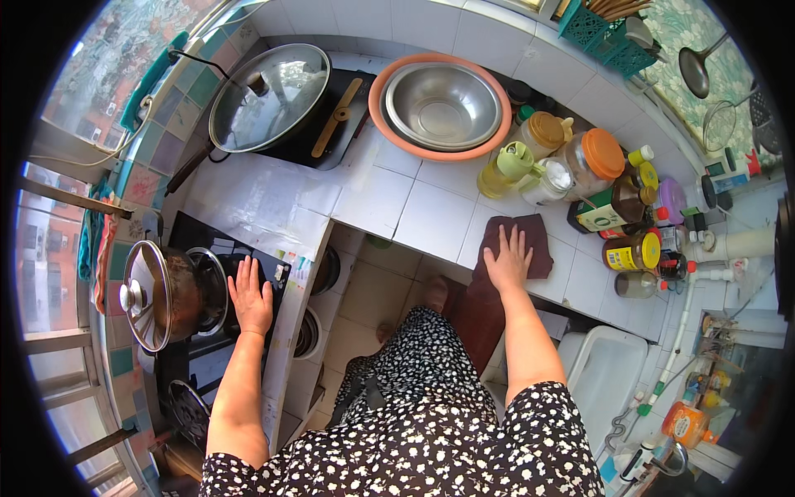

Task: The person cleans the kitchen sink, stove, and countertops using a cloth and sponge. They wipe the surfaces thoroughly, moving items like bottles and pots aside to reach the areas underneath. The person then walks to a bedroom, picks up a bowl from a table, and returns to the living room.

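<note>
My right hand [508,258] lies flat with spread fingers on a dark maroon cloth [538,240], which rests on the white tiled counter [431,217] and hangs a little over its front edge. Over the black stove top [217,364] at the left, my left hand [251,296] is stretched out with fingers apart and nothing in it. Close beside that hand stands a pot [184,290] on the stove, its glass lid [149,308] tilted at the pot's left side.
A lidded pan [269,99] sits on a black induction cooker [352,124]. Steel bowls [443,108] nest in an orange basin [385,132]. Jars and bottles [600,156] crowd the right counter, beyond which is a white sink [609,364]. Utensils such as a ladle [694,73] hang far right.
</note>
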Action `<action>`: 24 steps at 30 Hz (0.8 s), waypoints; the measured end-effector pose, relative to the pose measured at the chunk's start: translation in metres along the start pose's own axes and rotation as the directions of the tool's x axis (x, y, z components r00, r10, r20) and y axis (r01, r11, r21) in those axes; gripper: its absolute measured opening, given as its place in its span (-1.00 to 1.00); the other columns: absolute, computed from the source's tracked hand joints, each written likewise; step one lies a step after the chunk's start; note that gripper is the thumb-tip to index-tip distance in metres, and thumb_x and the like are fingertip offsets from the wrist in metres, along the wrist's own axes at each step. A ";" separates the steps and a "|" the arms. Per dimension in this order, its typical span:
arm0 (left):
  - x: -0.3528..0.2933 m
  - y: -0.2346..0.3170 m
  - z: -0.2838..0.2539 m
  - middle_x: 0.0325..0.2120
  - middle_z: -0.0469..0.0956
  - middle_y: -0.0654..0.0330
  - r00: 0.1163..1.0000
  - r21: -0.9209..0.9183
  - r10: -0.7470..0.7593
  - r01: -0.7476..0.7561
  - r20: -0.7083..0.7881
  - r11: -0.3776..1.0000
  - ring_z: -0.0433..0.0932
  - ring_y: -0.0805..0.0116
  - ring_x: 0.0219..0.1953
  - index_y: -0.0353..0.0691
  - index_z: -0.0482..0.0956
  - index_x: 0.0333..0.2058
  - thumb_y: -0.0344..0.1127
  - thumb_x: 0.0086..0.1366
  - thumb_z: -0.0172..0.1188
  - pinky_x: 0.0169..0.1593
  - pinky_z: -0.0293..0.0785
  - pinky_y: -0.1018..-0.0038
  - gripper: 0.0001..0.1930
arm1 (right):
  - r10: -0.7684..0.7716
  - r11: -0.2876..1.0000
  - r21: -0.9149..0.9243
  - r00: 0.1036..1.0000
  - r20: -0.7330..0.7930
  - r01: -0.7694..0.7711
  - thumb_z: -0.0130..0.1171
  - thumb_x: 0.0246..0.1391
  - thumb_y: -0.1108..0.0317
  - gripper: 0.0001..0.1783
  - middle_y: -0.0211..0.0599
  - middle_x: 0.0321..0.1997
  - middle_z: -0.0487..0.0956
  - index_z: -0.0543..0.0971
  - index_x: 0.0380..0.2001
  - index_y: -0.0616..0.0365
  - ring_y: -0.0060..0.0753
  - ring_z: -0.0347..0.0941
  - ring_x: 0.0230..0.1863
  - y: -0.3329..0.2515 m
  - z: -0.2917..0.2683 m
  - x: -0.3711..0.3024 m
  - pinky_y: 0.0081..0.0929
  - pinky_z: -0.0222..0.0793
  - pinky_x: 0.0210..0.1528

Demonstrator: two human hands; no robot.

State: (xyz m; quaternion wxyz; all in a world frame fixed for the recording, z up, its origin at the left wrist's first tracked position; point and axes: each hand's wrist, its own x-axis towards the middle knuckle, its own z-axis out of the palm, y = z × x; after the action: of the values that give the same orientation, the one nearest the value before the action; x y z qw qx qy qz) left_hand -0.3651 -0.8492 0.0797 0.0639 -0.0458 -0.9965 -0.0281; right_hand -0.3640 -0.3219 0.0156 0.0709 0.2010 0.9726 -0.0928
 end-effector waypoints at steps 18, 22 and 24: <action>0.061 0.360 0.074 0.25 -0.02 -0.44 0.829 0.094 0.254 -0.344 0.498 0.934 -0.07 -0.40 0.31 -0.47 -0.02 0.29 0.12 0.26 0.09 0.35 -0.03 0.04 -0.11 | -0.210 0.948 0.212 0.968 -0.138 0.236 0.20 0.02 0.00 -0.32 -0.35 0.43 0.12 0.34 0.25 -0.22 -0.24 -0.08 0.46 0.110 -0.019 -0.016 0.01 -0.24 0.43; 0.059 0.362 0.075 0.26 -0.07 -0.43 0.832 0.026 0.220 -0.270 0.509 0.962 -0.05 -0.36 0.32 -0.44 -0.08 0.30 0.08 0.23 0.15 0.33 0.09 0.13 -0.08 | -0.179 0.955 0.210 0.970 -0.162 0.211 0.22 0.00 0.01 -0.30 -0.32 0.42 0.14 0.35 0.25 -0.21 -0.22 -0.06 0.45 0.177 -0.029 -0.012 0.04 -0.24 0.42; 0.066 0.371 0.072 0.26 -0.08 -0.43 0.817 0.020 0.160 -0.204 0.554 0.979 -0.03 -0.32 0.32 -0.42 -0.10 0.31 0.04 0.17 0.23 0.28 0.23 0.17 -0.04 | -0.198 0.949 0.218 0.968 -0.153 0.229 0.22 0.00 -0.02 -0.29 -0.30 0.43 0.13 0.35 0.25 -0.20 -0.21 -0.09 0.46 0.190 -0.034 -0.004 0.07 -0.25 0.42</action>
State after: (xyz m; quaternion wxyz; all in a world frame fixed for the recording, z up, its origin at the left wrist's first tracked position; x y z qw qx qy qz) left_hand -0.4045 -0.4699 0.0353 -0.2204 -0.1444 -0.9641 0.0314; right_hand -0.2873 -0.1447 0.0206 -0.0270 0.1070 0.9735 -0.2005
